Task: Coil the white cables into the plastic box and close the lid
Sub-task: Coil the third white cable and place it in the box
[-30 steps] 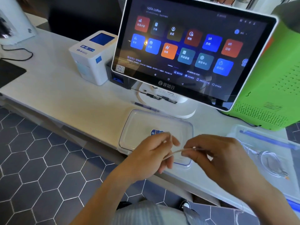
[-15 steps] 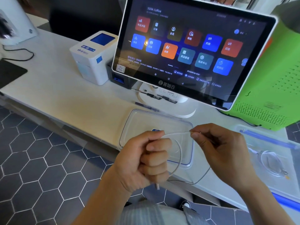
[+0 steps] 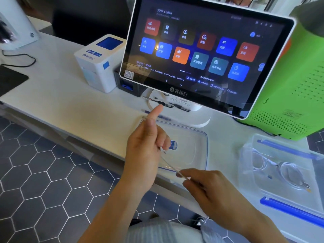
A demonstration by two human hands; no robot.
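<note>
A thin white cable (image 3: 169, 163) runs taut between my two hands above the counter's front edge. My left hand (image 3: 147, 148) is raised with the thumb up, its curled fingers gripping one end of the cable. My right hand (image 3: 206, 188) pinches the cable lower down, near my body. The clear lid (image 3: 196, 146) with a blue sticker lies flat on the counter behind my hands. To the right stands the clear plastic box (image 3: 280, 165) with blue clips, with coiled white cables (image 3: 289, 172) inside.
A touchscreen terminal (image 3: 201, 50) on a white stand rises behind the lid. A white receipt printer (image 3: 100, 62) sits to its left, a green machine (image 3: 298, 85) to its right. A pen (image 3: 157, 116) lies by the stand. Hexagonal tiled floor lies below the counter edge.
My left hand has risen and turned with its thumb up, while my right hand has dropped toward my body. The cable's hanging loop is gone and it runs straight between them.
</note>
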